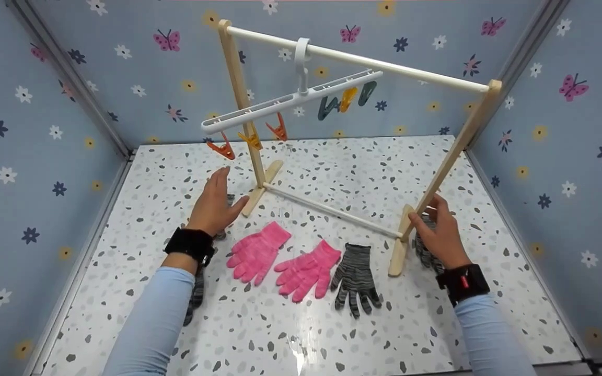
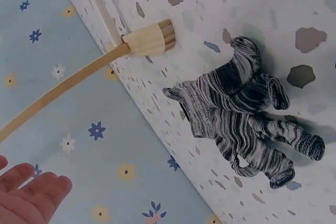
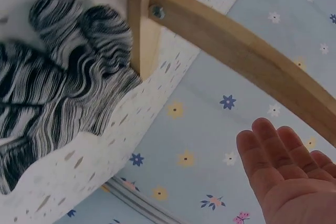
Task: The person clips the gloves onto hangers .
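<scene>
My left hand (image 1: 213,204) hovers open beside the left post of a wooden drying stand (image 1: 238,78), holding nothing. At the right post (image 1: 455,156) is my right hand (image 1: 439,232), its thumb overlapping the wood in the head view; the right wrist view shows its fingers straight and apart from the post. A white clip hanger (image 1: 290,99) hooks over the stand's top bar (image 1: 384,61), with orange, yellow and green clothespins dangling from it. Below lie two pink gloves (image 1: 259,253) and a grey striped glove (image 1: 356,277). More grey striped knit (image 2: 231,114) lies partly hidden beneath each arm.
A white speckled table (image 1: 301,334) carries everything. Blue flowered panels (image 1: 34,172) enclose it on the left, right and back. A thin white lower rod (image 1: 332,210) joins the stand's two wooden feet, just behind the gloves.
</scene>
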`<action>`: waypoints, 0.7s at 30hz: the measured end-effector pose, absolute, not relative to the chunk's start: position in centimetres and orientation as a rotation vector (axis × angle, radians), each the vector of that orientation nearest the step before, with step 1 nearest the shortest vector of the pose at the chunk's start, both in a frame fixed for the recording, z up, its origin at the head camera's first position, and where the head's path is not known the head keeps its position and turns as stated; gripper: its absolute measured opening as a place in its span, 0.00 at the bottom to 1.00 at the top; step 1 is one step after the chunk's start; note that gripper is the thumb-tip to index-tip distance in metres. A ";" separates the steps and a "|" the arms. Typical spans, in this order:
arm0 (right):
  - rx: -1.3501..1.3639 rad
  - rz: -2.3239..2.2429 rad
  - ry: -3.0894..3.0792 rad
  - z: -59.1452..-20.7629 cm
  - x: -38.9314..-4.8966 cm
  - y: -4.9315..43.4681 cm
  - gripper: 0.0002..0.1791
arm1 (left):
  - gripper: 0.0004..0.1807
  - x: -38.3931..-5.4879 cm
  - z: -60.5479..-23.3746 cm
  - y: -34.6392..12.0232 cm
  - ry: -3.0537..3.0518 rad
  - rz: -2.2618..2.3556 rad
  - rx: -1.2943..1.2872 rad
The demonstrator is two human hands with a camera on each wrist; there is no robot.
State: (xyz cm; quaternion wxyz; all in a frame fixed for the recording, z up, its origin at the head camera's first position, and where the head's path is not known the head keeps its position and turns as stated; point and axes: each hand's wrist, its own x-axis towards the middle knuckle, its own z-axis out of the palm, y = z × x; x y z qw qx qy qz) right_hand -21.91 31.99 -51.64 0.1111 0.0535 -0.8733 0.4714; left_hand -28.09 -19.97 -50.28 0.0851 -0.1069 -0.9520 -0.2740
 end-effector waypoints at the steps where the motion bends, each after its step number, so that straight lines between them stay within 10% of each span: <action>1: 0.151 1.401 -2.554 -51.6 -21.9 31.9 0.38 | 0.48 -28.2 -50.3 -20.0 -2.837 -0.840 -0.327; 21: 0.031 1.294 -2.602 -51.5 -22.8 30.7 0.24 | 0.40 -30.8 -49.0 -19.5 -2.711 -1.180 -0.304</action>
